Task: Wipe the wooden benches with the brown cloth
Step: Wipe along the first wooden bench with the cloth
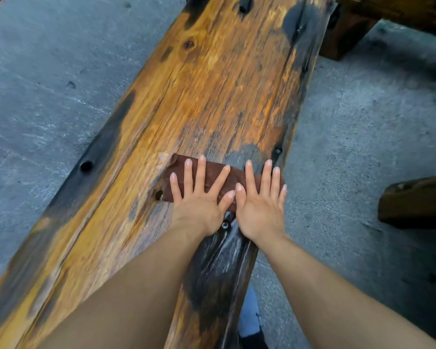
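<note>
Both arms reach forward side by side. The left hand and right hand lie flat, fingers straight and spread, pressing the folded brown cloth near the table's right edge.

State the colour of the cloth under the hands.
The cloth is dark reddish brown, seen in the head view.

Long wooden bench on grey concrete floor w/ folded brown cloth flat near right edge.

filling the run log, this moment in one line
left hand: pressing brown cloth | right hand: pressing brown cloth | brown cloth: on wooden bench
</note>
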`<action>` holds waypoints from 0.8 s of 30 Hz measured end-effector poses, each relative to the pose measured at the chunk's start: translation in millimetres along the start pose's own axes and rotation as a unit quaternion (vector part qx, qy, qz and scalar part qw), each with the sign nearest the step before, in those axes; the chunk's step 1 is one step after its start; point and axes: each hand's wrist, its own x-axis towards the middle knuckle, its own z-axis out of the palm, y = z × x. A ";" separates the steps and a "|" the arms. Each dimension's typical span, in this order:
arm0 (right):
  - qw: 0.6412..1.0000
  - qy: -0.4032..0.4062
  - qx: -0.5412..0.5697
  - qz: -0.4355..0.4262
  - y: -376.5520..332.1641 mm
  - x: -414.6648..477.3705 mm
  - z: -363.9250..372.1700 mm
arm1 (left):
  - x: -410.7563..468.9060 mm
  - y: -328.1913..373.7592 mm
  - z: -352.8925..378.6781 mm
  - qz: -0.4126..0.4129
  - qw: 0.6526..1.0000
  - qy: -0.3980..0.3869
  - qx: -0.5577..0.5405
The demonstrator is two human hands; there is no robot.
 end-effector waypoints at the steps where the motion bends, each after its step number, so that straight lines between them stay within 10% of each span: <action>1: 1.000 0.000 0.002 -0.002 1.7 8.6 -3.5 | 9.3 3.2 -3.7 0.001 1.000 -0.004 0.000; 24: 1.000 -0.009 -0.025 -0.004 25.4 153.4 -66.7 | 154.1 52.5 -65.4 -0.004 0.999 -0.029 0.023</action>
